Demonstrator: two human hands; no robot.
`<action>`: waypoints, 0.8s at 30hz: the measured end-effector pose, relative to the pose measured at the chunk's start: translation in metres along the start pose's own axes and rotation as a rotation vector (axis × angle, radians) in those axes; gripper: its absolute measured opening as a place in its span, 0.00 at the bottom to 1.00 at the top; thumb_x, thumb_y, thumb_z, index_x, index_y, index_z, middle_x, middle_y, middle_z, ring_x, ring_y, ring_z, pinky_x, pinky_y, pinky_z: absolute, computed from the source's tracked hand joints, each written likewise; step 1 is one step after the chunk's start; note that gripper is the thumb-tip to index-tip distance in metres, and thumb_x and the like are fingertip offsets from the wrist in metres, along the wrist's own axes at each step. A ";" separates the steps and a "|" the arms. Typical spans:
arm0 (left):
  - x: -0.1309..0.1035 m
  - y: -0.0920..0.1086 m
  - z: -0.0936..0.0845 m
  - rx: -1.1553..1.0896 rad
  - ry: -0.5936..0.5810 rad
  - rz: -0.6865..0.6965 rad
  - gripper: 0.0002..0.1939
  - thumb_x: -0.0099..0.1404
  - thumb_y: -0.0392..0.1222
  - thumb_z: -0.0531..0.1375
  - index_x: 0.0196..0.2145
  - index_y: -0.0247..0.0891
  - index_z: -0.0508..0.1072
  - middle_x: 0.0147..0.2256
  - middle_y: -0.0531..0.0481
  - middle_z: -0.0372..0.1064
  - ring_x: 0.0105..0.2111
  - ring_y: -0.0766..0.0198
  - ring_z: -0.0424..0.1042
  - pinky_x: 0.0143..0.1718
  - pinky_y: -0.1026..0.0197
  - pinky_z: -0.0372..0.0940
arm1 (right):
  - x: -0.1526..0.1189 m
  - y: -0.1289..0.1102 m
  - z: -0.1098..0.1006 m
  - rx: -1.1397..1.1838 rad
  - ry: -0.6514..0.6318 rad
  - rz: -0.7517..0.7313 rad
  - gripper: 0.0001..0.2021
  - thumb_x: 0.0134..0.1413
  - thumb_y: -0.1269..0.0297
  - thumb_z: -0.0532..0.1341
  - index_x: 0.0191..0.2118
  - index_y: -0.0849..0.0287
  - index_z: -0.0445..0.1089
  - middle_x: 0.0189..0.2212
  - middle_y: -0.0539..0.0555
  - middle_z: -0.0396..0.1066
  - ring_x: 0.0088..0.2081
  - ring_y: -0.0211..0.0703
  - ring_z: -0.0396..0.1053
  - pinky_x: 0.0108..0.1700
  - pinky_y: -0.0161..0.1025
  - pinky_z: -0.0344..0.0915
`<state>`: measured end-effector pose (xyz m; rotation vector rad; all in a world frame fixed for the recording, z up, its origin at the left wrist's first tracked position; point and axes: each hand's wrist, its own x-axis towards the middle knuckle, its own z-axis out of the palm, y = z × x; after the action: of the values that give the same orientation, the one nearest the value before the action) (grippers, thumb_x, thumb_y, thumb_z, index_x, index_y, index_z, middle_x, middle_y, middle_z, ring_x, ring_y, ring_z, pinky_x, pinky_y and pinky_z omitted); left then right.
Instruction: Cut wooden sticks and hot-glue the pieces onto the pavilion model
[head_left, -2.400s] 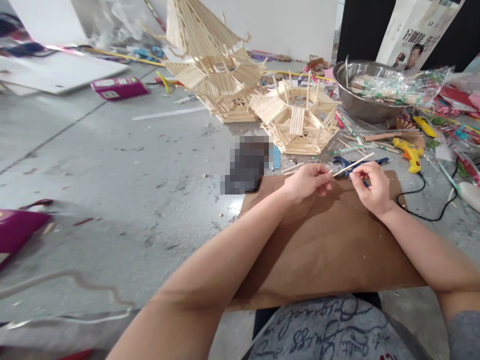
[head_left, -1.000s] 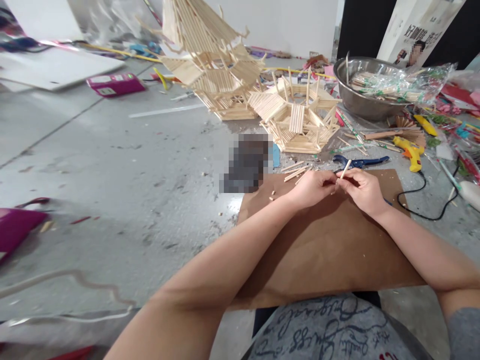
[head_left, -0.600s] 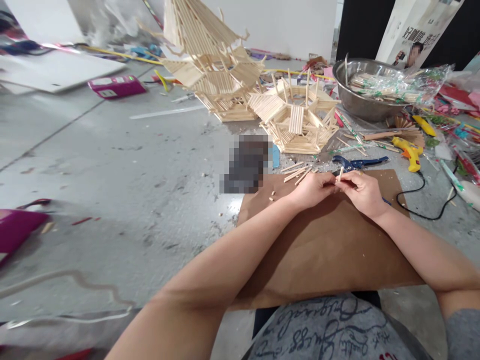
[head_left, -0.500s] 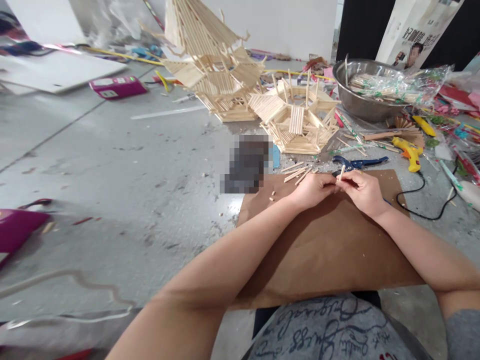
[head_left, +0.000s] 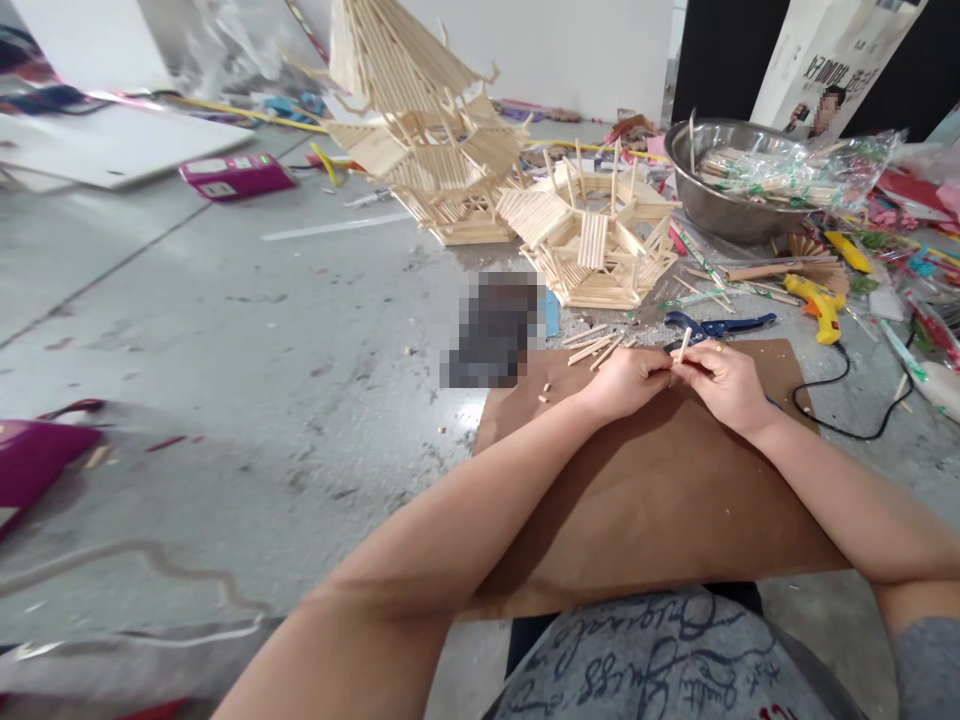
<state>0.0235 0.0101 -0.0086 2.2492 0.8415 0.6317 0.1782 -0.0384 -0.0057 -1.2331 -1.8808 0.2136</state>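
My right hand (head_left: 720, 380) pinches a short, pale wooden stick (head_left: 684, 345), which stands up from the fingertips. My left hand (head_left: 626, 382) meets it at the fingertips, its fingers pressed together; whether it also grips the stick or another small piece is hidden. Both hands are over the far part of a brown board (head_left: 645, 500). Just beyond them lie blue-handled cutters (head_left: 720, 326). Several cut sticks (head_left: 596, 347) are scattered by my left hand, with small offcuts (head_left: 545, 392) nearer the board's left edge.
Behind the board stand an octagonal stick frame (head_left: 592, 240) and a taller stick pagoda (head_left: 442, 150). A steel bowl (head_left: 720, 215) holds wrapped sticks. To the right is a yellow glue gun (head_left: 821, 303) with a black cord. A blurred dark object (head_left: 491, 330) lies left of the frame.
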 end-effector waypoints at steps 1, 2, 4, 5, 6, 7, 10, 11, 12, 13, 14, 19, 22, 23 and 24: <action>0.000 0.000 0.000 0.021 0.002 0.004 0.10 0.57 0.37 0.53 0.24 0.34 0.72 0.22 0.52 0.67 0.24 0.71 0.62 0.25 0.70 0.54 | 0.000 -0.001 0.000 -0.003 -0.001 0.003 0.06 0.51 0.65 0.57 0.31 0.57 0.71 0.29 0.53 0.73 0.32 0.38 0.70 0.36 0.36 0.67; 0.000 0.001 0.000 0.037 0.004 0.009 0.09 0.57 0.36 0.53 0.23 0.34 0.71 0.21 0.53 0.66 0.23 0.71 0.62 0.25 0.70 0.54 | 0.001 -0.002 -0.001 -0.009 -0.001 0.006 0.05 0.51 0.66 0.57 0.31 0.57 0.71 0.29 0.53 0.72 0.32 0.39 0.70 0.36 0.36 0.67; 0.000 0.002 0.000 0.045 0.004 0.024 0.09 0.56 0.35 0.53 0.22 0.33 0.71 0.21 0.53 0.65 0.23 0.71 0.61 0.25 0.70 0.54 | 0.001 -0.005 -0.002 -0.024 -0.005 0.008 0.05 0.50 0.67 0.57 0.30 0.58 0.70 0.28 0.53 0.72 0.31 0.38 0.70 0.35 0.36 0.67; 0.000 0.002 0.000 0.039 0.006 0.032 0.09 0.56 0.34 0.53 0.22 0.33 0.70 0.20 0.53 0.65 0.22 0.72 0.61 0.25 0.70 0.54 | 0.002 -0.006 -0.002 -0.027 -0.006 0.009 0.04 0.50 0.67 0.58 0.30 0.58 0.70 0.28 0.53 0.71 0.31 0.38 0.69 0.35 0.36 0.66; -0.001 0.002 0.001 0.029 0.011 0.036 0.08 0.56 0.34 0.53 0.22 0.33 0.70 0.20 0.53 0.65 0.22 0.72 0.61 0.25 0.70 0.54 | 0.002 -0.006 -0.002 -0.025 -0.006 0.011 0.04 0.50 0.68 0.58 0.29 0.59 0.70 0.27 0.53 0.71 0.31 0.38 0.69 0.34 0.36 0.66; -0.001 0.003 0.001 0.018 0.019 0.037 0.08 0.56 0.34 0.53 0.22 0.33 0.70 0.20 0.52 0.65 0.22 0.72 0.61 0.25 0.69 0.54 | 0.002 -0.006 -0.002 -0.015 -0.007 0.017 0.04 0.49 0.68 0.58 0.29 0.59 0.70 0.27 0.53 0.71 0.31 0.38 0.69 0.34 0.36 0.66; -0.002 0.005 0.001 -0.023 0.018 0.028 0.08 0.56 0.35 0.54 0.23 0.34 0.71 0.21 0.53 0.66 0.22 0.71 0.62 0.26 0.69 0.56 | 0.003 -0.005 -0.002 0.055 -0.014 0.073 0.03 0.48 0.68 0.59 0.27 0.59 0.69 0.27 0.52 0.72 0.31 0.39 0.69 0.36 0.37 0.67; -0.002 0.005 0.001 -0.041 0.006 0.022 0.08 0.56 0.35 0.54 0.24 0.35 0.72 0.21 0.53 0.67 0.23 0.71 0.62 0.27 0.70 0.56 | 0.003 -0.004 -0.002 0.084 -0.021 0.100 0.04 0.48 0.67 0.59 0.26 0.59 0.69 0.27 0.52 0.72 0.30 0.39 0.70 0.36 0.37 0.67; -0.003 0.006 0.000 -0.059 -0.006 0.013 0.08 0.56 0.35 0.54 0.25 0.35 0.73 0.22 0.53 0.68 0.23 0.71 0.63 0.27 0.70 0.57 | 0.003 -0.003 -0.002 0.111 -0.027 0.126 0.04 0.47 0.67 0.59 0.26 0.59 0.69 0.27 0.52 0.72 0.30 0.39 0.70 0.36 0.37 0.67; -0.003 0.007 0.000 -0.076 -0.015 0.001 0.08 0.56 0.35 0.54 0.26 0.35 0.73 0.23 0.53 0.68 0.24 0.71 0.64 0.27 0.70 0.57 | 0.003 -0.002 -0.002 0.131 -0.033 0.150 0.04 0.47 0.67 0.60 0.25 0.59 0.69 0.27 0.53 0.72 0.30 0.39 0.70 0.36 0.38 0.67; -0.003 0.007 0.000 -0.091 -0.019 -0.015 0.08 0.56 0.35 0.54 0.27 0.35 0.73 0.23 0.53 0.69 0.24 0.71 0.64 0.28 0.70 0.57 | 0.004 -0.002 -0.002 0.141 -0.039 0.169 0.04 0.47 0.66 0.60 0.25 0.59 0.69 0.27 0.53 0.72 0.30 0.39 0.70 0.36 0.38 0.67; -0.002 0.005 0.001 -0.140 -0.015 -0.055 0.06 0.54 0.34 0.56 0.26 0.34 0.73 0.23 0.54 0.69 0.24 0.72 0.64 0.27 0.71 0.58 | 0.006 -0.002 -0.004 0.106 -0.081 0.174 0.04 0.47 0.67 0.59 0.26 0.59 0.70 0.28 0.53 0.72 0.31 0.39 0.70 0.37 0.37 0.66; -0.002 0.002 0.003 -0.152 -0.004 -0.024 0.07 0.55 0.34 0.56 0.26 0.33 0.74 0.23 0.54 0.69 0.24 0.72 0.64 0.27 0.71 0.58 | 0.008 -0.004 -0.007 0.084 -0.120 0.166 0.04 0.47 0.67 0.59 0.26 0.58 0.71 0.29 0.52 0.72 0.32 0.38 0.70 0.38 0.36 0.66; -0.002 0.001 0.004 -0.158 -0.007 -0.012 0.07 0.55 0.35 0.56 0.26 0.33 0.74 0.23 0.54 0.69 0.24 0.72 0.65 0.27 0.71 0.58 | 0.008 -0.004 -0.008 0.082 -0.131 0.171 0.04 0.47 0.67 0.59 0.26 0.58 0.71 0.29 0.52 0.72 0.32 0.38 0.70 0.38 0.36 0.66; -0.001 0.000 0.004 -0.164 -0.012 -0.001 0.07 0.55 0.35 0.55 0.26 0.33 0.74 0.23 0.54 0.69 0.24 0.72 0.65 0.27 0.71 0.58 | 0.008 -0.004 -0.008 0.081 -0.136 0.177 0.05 0.47 0.67 0.59 0.26 0.58 0.71 0.28 0.52 0.72 0.32 0.38 0.70 0.38 0.36 0.65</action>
<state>0.0251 0.0073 -0.0111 2.1026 0.7561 0.6617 0.1801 -0.0359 0.0063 -1.3587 -1.8578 0.4755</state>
